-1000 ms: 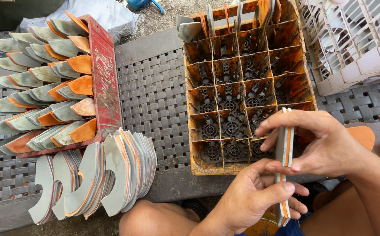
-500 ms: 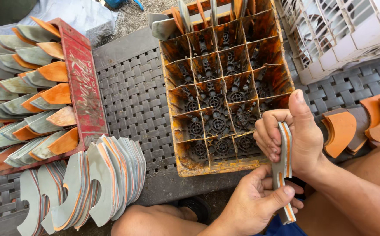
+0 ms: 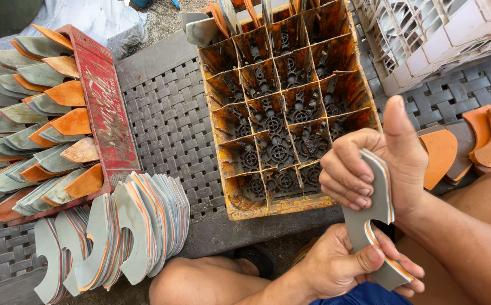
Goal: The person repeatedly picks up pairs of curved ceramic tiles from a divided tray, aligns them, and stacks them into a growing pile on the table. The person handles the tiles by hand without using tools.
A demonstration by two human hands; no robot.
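Holding a thin stack of grey-and-orange curved foam cut-outs [image 3: 372, 209] upright between both hands, just in front of the orange plastic compartment crate [image 3: 282, 107]. Right hand [image 3: 370, 164]: fingers curled tight around the stack's upper end, thumb raised. Left hand [image 3: 341, 262]: fingers pinching the lower end. More grey-orange cut-outs fanned on the woven grey mat [image 3: 166, 124] beside the red crate [image 3: 101, 113].

An orange divided crate [image 3: 313, 201] sat on a grey woven mat [image 3: 166, 124], a few pieces upright in its far cells. Left of it, a red crate [image 3: 105, 121] was packed with grey and orange cutouts [image 3: 59, 113]. A white lattice crate [image 3: 443, 39] stood at the far right.
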